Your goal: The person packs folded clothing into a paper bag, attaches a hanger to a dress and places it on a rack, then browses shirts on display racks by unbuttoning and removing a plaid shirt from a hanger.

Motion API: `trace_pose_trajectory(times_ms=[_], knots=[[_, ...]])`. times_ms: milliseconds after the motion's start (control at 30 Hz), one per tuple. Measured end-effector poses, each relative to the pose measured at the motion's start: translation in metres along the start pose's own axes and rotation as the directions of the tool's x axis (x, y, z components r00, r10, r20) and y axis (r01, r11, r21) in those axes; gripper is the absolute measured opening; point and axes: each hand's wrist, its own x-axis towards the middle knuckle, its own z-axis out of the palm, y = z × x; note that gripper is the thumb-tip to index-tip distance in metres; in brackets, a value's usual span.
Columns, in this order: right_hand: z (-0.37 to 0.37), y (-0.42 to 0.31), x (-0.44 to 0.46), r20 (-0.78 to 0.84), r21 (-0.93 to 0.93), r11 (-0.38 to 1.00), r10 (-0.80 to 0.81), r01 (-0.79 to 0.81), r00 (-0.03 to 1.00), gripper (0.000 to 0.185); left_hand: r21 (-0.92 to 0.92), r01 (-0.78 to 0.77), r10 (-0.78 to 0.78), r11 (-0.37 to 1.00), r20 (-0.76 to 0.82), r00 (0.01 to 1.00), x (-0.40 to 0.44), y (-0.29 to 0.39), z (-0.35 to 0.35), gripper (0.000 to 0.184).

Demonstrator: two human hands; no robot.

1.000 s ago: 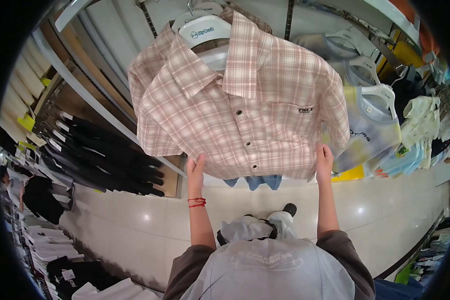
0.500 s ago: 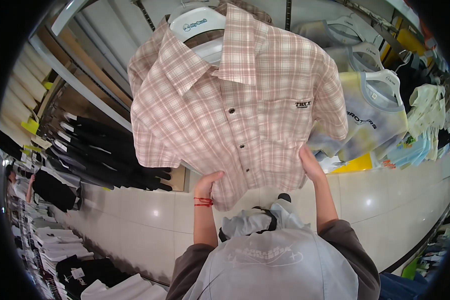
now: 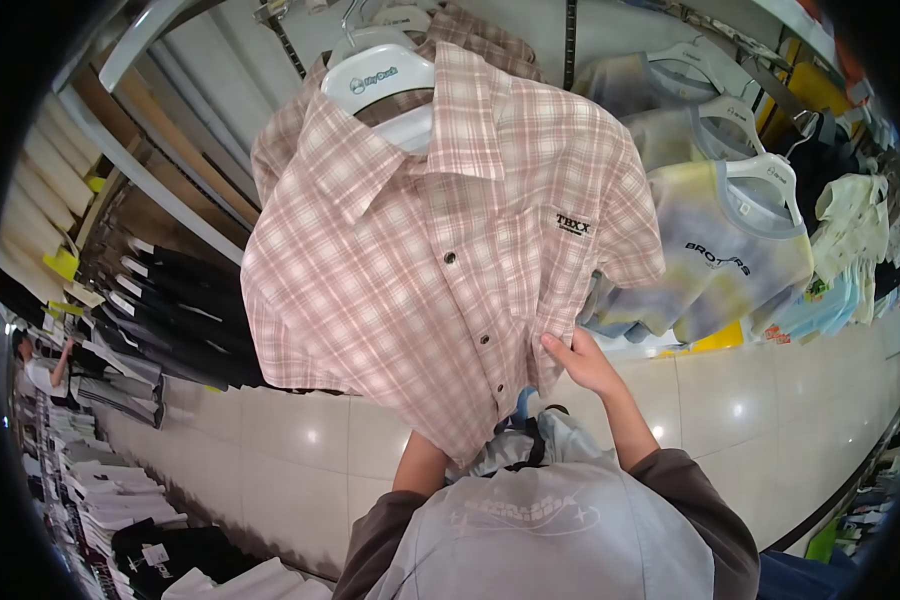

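Observation:
A pink-and-white plaid short-sleeved shirt hangs in front of me on a white hanger, with dark snap buttons down its front and "TBXX" lettering on the chest. My right hand is closed on the shirt's side edge near the hem, its thumb lying on the front of the fabric. The lower front of the shirt covers my left hand; only the left forearm shows below it, so its fingers are hidden.
Tie-dye shirts hang on the right. Black garments hang at left beside a white rack bar. Folded white clothes line the lower left. Farther left, a person handles clothing. Pale floor tiles lie below.
The shirt's lower part has swung down and its front has turned. My left hand has gone behind the fabric. My right hand has moved left and slightly down, still gripping the side.

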Motion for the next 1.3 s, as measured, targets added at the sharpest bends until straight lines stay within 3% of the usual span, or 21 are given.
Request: trace_pose_trajectory(times_ms=[67, 167, 200, 267, 333, 400, 500, 700, 900, 967, 1033, 1133, 1200, 1233, 1267, 1300], knots=[[-0.006, 0.006, 0.001, -0.049, 0.056, 0.997, 0.051, -0.048, 0.998, 0.037, 0.023, 0.004, -0.004, 1.0, -0.007, 1.0, 0.003, 0.0, 0.001, 0.069], [-0.004, 0.015, 0.002, -0.5, -0.042, 0.982, -0.179, 0.182, 0.847, 0.047, 0.044, 0.016, -0.016, 0.999, -0.011, 1.0, 0.012, -0.002, 0.005, 0.069], [-0.004, 0.015, -0.002, -0.513, -0.209, 0.953, -0.297, 0.218, 0.805, 0.052, 0.047, 0.021, -0.02, 0.999, -0.011, 1.0, 0.016, -0.003, 0.007, 0.069], [0.0, -0.005, -0.013, -0.475, -0.526, 0.813, -0.525, 0.25, 0.707, 0.062, 0.055, 0.028, -0.027, 0.998, -0.01, 1.0, 0.023, -0.007, 0.01, 0.069], [0.02, -0.011, -0.02, -0.17, -0.633, 0.675, -0.6, 0.38, 0.782, 0.067, 0.058, 0.044, -0.044, 0.997, -0.005, 0.999, 0.029, -0.014, 0.015, 0.069], [0.044, -0.016, -0.014, 0.119, -0.632, 0.487, -0.709, 0.604, 0.696, 0.067, 0.062, 0.067, -0.067, 0.996, -0.002, 0.998, 0.032, -0.021, 0.02, 0.068], [0.061, 0.0, -0.003, 0.188, -0.745, 0.411, -0.627, 0.525, 0.756, 0.059, 0.063, 0.093, -0.094, 0.994, 0.003, 0.996, 0.034, -0.031, 0.025, 0.068], [0.049, 0.004, 0.008, 0.153, -0.791, 0.393, -0.615, 0.469, 0.773, 0.049, 0.064, 0.127, -0.127, 0.99, -0.013, 0.992, 0.029, -0.043, 0.021, 0.068], [0.024, 0.012, 0.015, 0.052, -0.776, 0.404, -0.725, 0.485, 0.686, 0.054, 0.054, 0.156, -0.155, 0.986, -0.034, 0.987, 0.019, -0.056, 0.009, 0.068], [0.012, 0.034, 0.03, -0.404, -0.42, 0.79, -0.603, 0.446, 0.687, 0.056, 0.051, 0.172, -0.17, 0.984, -0.04, 0.985, 0.013, -0.063, 0.003, 0.068], [-0.027, 0.038, 0.052, -0.63, -0.149, 0.877, -0.44, 0.457, 0.64, 0.058, 0.043, 0.201, -0.199, 0.979, -0.047, 0.979, 0.008, -0.073, -0.003, 0.068], [-0.069, 0.028, 0.082, -0.642, 0.099, 0.88, -0.3, 0.465, 0.705, 0.056, 0.037, 0.239, -0.237, 0.97, -0.053, 0.97, -0.001, -0.086, -0.011, 0.068], [-0.086, 0.038, 0.089, -0.409, 0.408, 0.889, -0.024, 0.206, 0.912, 0.056, 0.032, 0.268, -0.266, 0.963, -0.061, 0.962, -0.008, -0.096, -0.018, 0.068], [-0.09, 0.044, 0.091, -0.253, 0.525, 0.85, 0.103, 0.047, 0.962, 0.056, 0.034, 0.28, -0.277, 0.959, -0.065, 0.959, -0.011, -0.099, -0.023, 0.068], [-0.09, 0.052, 0.091, -0.134, 0.531, 0.842, 0.197, -0.097, 0.971, 0.054, 0.032, 0.29, -0.287, 0.957, -0.074, 0.955, -0.013, -0.103, -0.027, 0.068], [-0.09, 0.065, 0.091, -0.031, 0.52, 0.843, 0.177, -0.136, 0.984, 0.055, 0.038, 0.293, -0.289, 0.955, -0.08, 0.954, -0.014, -0.106, -0.032, 0.068]])
